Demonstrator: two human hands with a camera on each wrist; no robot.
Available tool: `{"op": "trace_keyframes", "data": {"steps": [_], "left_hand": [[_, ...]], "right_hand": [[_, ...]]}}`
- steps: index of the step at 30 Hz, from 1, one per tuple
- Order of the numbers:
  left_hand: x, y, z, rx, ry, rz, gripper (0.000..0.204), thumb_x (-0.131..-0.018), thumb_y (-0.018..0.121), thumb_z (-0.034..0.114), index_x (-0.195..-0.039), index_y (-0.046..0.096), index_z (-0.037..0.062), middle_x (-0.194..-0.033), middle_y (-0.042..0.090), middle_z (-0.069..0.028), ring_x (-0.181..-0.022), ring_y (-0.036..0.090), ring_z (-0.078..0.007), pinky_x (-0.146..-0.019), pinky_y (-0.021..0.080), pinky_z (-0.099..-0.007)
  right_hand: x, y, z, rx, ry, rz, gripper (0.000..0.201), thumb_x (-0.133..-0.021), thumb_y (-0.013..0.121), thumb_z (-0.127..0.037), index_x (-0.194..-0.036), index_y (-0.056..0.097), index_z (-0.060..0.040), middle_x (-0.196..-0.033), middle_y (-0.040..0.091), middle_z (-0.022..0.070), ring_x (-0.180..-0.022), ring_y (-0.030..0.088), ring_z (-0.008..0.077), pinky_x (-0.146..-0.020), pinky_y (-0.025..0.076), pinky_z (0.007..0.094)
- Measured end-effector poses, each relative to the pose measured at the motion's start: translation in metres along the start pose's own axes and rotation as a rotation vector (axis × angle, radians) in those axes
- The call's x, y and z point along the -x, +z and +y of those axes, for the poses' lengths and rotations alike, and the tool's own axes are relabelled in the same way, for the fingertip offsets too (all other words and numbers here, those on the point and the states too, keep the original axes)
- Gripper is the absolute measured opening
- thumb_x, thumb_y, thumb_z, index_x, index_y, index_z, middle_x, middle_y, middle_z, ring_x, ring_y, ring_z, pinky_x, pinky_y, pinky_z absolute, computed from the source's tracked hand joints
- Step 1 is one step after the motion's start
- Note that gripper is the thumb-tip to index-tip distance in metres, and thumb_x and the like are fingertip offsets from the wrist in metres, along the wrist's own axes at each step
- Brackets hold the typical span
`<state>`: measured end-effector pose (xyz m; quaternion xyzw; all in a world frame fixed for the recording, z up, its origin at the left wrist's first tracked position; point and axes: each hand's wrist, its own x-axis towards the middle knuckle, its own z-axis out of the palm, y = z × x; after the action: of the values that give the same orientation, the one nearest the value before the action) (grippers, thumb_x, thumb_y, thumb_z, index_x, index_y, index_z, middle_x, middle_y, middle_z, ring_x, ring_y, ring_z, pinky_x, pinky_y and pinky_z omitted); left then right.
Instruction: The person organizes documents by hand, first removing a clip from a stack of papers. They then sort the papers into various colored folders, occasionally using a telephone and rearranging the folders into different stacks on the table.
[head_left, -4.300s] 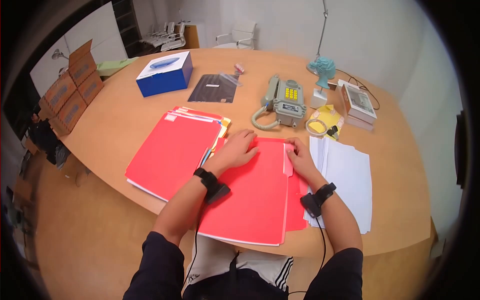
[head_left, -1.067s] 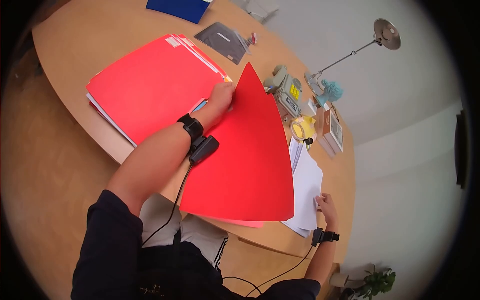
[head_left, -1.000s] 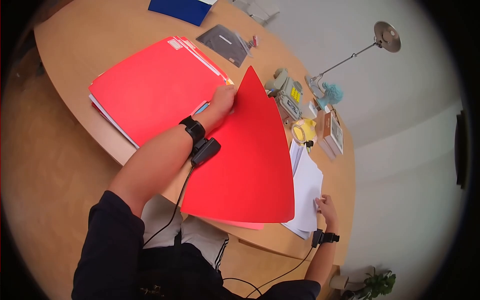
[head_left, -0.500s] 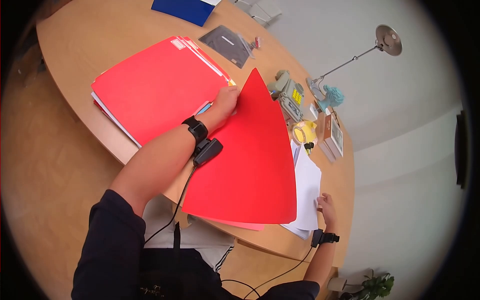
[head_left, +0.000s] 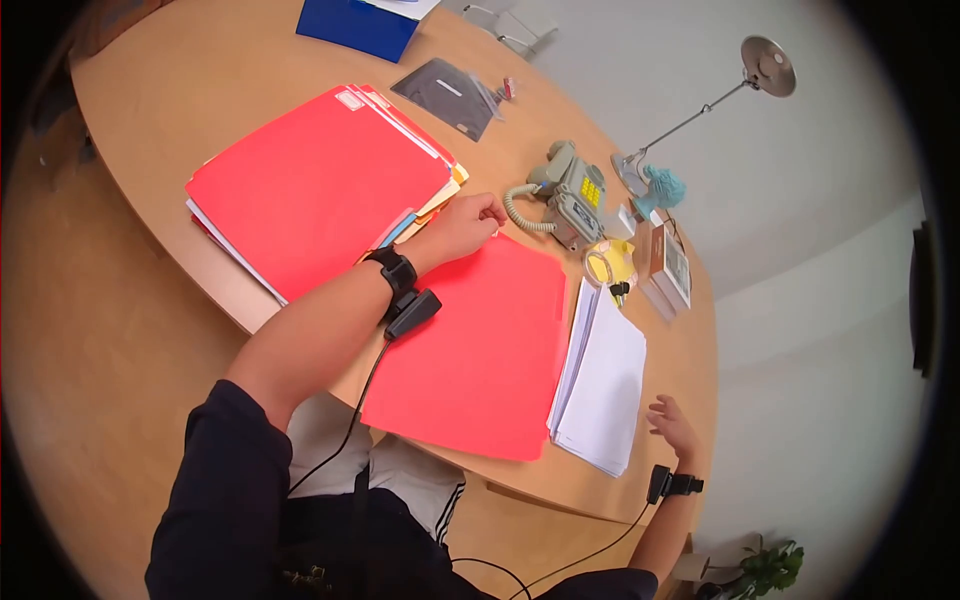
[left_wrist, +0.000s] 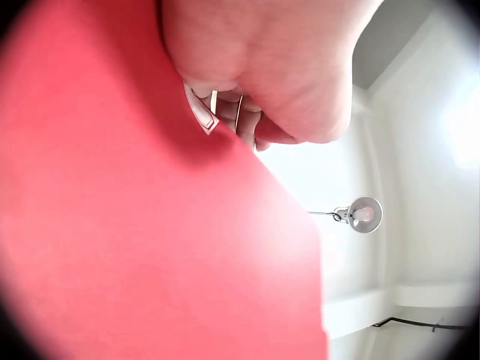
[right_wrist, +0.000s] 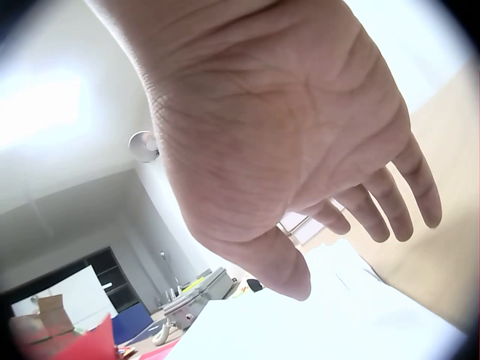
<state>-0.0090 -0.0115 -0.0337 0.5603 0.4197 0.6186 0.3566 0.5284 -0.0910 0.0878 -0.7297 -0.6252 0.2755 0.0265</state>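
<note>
My left hand (head_left: pixel 462 230) is at the upper left corner of a red folder (head_left: pixel 480 350) that lies nearly flat at the table's front edge. Its fingers are curled at the folder's top edge and appear to pinch it; in the left wrist view, the palm (left_wrist: pixel 262 60) partly hides them beside a white label (left_wrist: pixel 201 112). A stack of white paper (head_left: pixel 602 390) lies right of the folder. Beyond the stack's right side, my right hand (head_left: pixel 675 428) is raised, holding nothing, its fingers (right_wrist: pixel 386 206) loosely spread in the right wrist view.
Another pile of red folders (head_left: pixel 320 190) lies on the left. Behind are a blue box (head_left: pixel 355 30), a dark sleeve (head_left: pixel 447 98) and a grey telephone (head_left: pixel 575 205). Farther right stand a lamp (head_left: pixel 768 68), a teal bust (head_left: pixel 662 190), a yellow item (head_left: pixel 615 260) and books (head_left: pixel 668 270).
The raised red cover has come down nearly flat, uncovering the telephone and more of the paper stack. My right hand has let go of the paper and moved right; my left hand moved slightly right.
</note>
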Motion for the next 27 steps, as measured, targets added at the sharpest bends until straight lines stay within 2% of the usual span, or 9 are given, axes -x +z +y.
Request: {"op": "trace_keyframes", "data": {"steps": [2, 7, 10, 12, 16, 18, 22, 26, 27], "left_hand": [[-0.003, 0.003, 0.003, -0.062, -0.056, -0.126, 0.023, -0.088, 0.053, 0.008, -0.105, 0.064, -0.0002, -0.103, 0.067, -0.0113, -0.097, 0.065, -0.0185, -0.087, 0.05, -0.0316], [-0.006, 0.039, 0.054, -0.277, -0.146, -0.478, 0.043, -0.087, 0.057, 0.016, -0.126, 0.057, -0.0005, -0.122, 0.06, -0.0193, -0.115, 0.058, -0.0274, -0.097, 0.046, -0.0357], [0.005, 0.082, 0.109, -0.191, -0.412, -0.794, 0.071, -0.084, 0.062, 0.024, -0.145, 0.038, -0.0014, -0.141, 0.048, -0.0252, -0.13, 0.048, -0.0346, -0.104, 0.042, -0.0396], [0.007, 0.121, 0.112, -0.181, -0.474, -0.82, 0.078, -0.083, 0.063, 0.028, -0.146, 0.032, -0.0036, -0.14, 0.047, -0.0252, -0.13, 0.047, -0.0354, -0.104, 0.041, -0.0411], [-0.008, 0.191, 0.072, -0.104, -0.573, -0.671, 0.078, -0.082, 0.063, 0.029, -0.144, 0.032, -0.0047, -0.138, 0.049, -0.0257, -0.129, 0.048, -0.0359, -0.103, 0.041, -0.0426], [-0.021, 0.222, 0.051, -0.161, -0.655, -0.304, 0.077, -0.081, 0.063, 0.028, -0.142, 0.032, -0.0048, -0.134, 0.051, -0.0257, -0.126, 0.049, -0.0347, -0.102, 0.042, -0.0426], [-0.025, 0.239, 0.039, 0.083, -0.644, -0.199, 0.063, -0.08, 0.062, 0.024, -0.132, 0.046, -0.0069, -0.123, 0.059, -0.0236, -0.112, 0.058, -0.0326, -0.092, 0.048, -0.0406], [-0.032, 0.228, 0.02, 0.141, -0.682, -0.256, 0.057, -0.081, 0.059, 0.017, -0.131, 0.046, -0.0059, -0.126, 0.059, -0.0274, -0.116, 0.06, -0.0373, -0.091, 0.051, -0.0416], [-0.027, 0.224, 0.016, -0.01, -0.517, -0.291, 0.046, -0.081, 0.058, 0.014, -0.121, 0.053, -0.007, -0.118, 0.062, -0.029, -0.11, 0.063, -0.0387, -0.088, 0.053, -0.0429]], "right_hand": [[-0.007, 0.004, 0.003, -0.155, 0.002, 0.019, 0.067, -0.094, 0.063, -0.024, -0.147, 0.032, 0.0022, -0.137, 0.05, 0.0226, -0.115, 0.058, 0.0277, -0.089, 0.052, 0.0385], [-0.041, 0.01, 0.01, -0.528, 0.003, 0.049, 0.069, -0.094, 0.06, -0.021, -0.15, 0.027, 0.0033, -0.127, 0.055, 0.0172, -0.115, 0.056, 0.0253, -0.088, 0.054, 0.0412], [-0.056, 0.009, 0.011, -0.717, 0.025, 0.125, 0.046, -0.093, 0.059, -0.018, -0.132, 0.048, 0.0027, -0.112, 0.061, 0.0118, -0.104, 0.06, 0.0204, -0.083, 0.054, 0.0402], [-0.071, 0.001, 0.019, -0.759, -0.066, -0.044, 0.026, -0.093, 0.056, -0.02, -0.116, 0.055, -0.0056, -0.108, 0.065, 0.0094, -0.102, 0.062, 0.021, -0.084, 0.052, 0.0401], [-0.063, 0.003, -0.005, -0.768, -0.045, -0.018, 0.009, -0.091, 0.058, -0.02, -0.095, 0.054, -0.013, -0.101, 0.066, 0.0061, -0.097, 0.063, 0.0183, -0.083, 0.051, 0.0394], [-0.069, 0.005, 0.001, -0.761, -0.043, -0.017, 0.012, -0.09, 0.06, -0.022, -0.095, 0.056, -0.0127, -0.1, 0.066, 0.0049, -0.095, 0.062, 0.0169, -0.084, 0.05, 0.0389], [-0.07, 0.008, 0.011, -0.812, -0.077, 0.014, 0.01, -0.093, 0.057, -0.018, -0.088, 0.056, -0.0092, -0.093, 0.066, 0.0047, -0.086, 0.062, 0.0134, -0.075, 0.052, 0.0334], [-0.071, 0.006, 0.014, -0.849, -0.096, 0.012, 0.013, -0.094, 0.057, -0.017, -0.099, 0.057, -0.0043, -0.098, 0.065, 0.0071, -0.087, 0.061, 0.0143, -0.077, 0.053, 0.0341], [-0.073, 0.006, 0.017, -0.852, -0.094, 0.027, 0.017, -0.095, 0.057, -0.016, -0.104, 0.056, -0.0021, -0.1, 0.065, 0.0081, -0.088, 0.06, 0.0147, -0.078, 0.053, 0.0346]]}}
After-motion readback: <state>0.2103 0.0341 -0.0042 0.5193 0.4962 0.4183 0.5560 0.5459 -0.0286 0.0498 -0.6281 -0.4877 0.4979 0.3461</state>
